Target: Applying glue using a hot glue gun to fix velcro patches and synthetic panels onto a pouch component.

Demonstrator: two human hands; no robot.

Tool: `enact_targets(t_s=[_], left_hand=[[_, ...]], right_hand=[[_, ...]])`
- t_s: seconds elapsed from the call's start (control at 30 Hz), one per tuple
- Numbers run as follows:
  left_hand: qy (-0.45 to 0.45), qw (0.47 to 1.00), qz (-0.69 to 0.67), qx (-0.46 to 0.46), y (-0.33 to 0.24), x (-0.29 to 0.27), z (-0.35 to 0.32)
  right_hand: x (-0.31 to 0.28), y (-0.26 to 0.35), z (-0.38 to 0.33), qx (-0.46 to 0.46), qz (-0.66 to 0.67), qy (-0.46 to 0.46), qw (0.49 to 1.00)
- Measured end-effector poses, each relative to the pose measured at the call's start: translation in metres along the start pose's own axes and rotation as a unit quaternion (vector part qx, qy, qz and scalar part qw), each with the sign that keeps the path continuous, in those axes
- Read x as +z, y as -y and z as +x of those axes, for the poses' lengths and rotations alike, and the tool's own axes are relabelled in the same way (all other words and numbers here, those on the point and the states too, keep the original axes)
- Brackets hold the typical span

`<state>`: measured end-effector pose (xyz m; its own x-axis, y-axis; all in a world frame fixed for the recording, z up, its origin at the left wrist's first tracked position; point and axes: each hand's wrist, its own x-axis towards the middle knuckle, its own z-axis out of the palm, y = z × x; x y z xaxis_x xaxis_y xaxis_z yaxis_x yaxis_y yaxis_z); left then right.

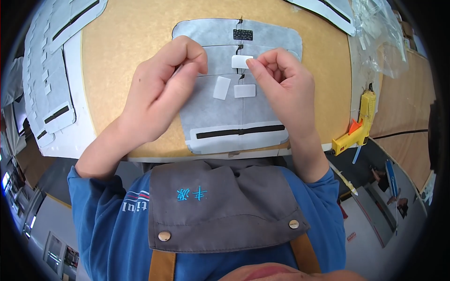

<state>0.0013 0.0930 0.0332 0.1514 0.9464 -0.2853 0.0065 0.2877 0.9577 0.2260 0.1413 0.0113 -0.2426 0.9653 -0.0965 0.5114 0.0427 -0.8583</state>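
Note:
A grey fabric-like panel [211, 110] with rounded far corners lies flat in front of me, with a black strip [239, 131] across its near end. Between the thumb and forefinger of my right hand [293, 91] is the edge of a small white rectangular patch [240, 61], over the panel's centre line. Two more such pieces lie nearer: a tilted white patch [221, 88] and a straight white patch [244, 91]. A black textured patch [243, 34] sits at the far end. My left hand [161, 89] is closed in a pinch over the panel's left side; what it holds is mostly hidden.
The panel rests on a tan board [119, 70]. Several similar grey panels [58, 96] overlap at the left, and another panel [328, 11] lies far right. A yellow glue gun [358, 126] is at the table's right edge, below a clear plastic bag [382, 37].

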Motion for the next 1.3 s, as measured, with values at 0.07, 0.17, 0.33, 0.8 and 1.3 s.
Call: enact_targets(t_s=[0.07, 0.17, 0.33, 0.8, 1.3], left_hand=[[-0.009, 0.958, 0.244, 0.149, 0.015, 0.0, 0.005], [-0.081, 0.869, 0.4, 0.28, 0.027, 0.011, 0.015], [-0.074, 0.814, 0.471, 0.333, 0.032, 0.013, 0.019], [-0.068, 0.771, 0.537, 0.335, 0.039, 0.013, 0.019], [-0.072, 0.755, 0.558, 0.336, 0.042, 0.016, 0.02]], right_hand=[[0.0, -0.002, 0.001, -0.001, 0.004, 0.003, 1.0], [0.0, -0.004, 0.003, -0.006, 0.005, 0.007, 1.0], [-0.001, -0.007, 0.003, -0.003, 0.003, 0.008, 1.0], [-0.012, -0.013, -0.022, -0.206, -0.206, -0.06, 0.955], [-0.006, -0.025, -0.03, -0.225, -0.312, -0.037, 0.922]])
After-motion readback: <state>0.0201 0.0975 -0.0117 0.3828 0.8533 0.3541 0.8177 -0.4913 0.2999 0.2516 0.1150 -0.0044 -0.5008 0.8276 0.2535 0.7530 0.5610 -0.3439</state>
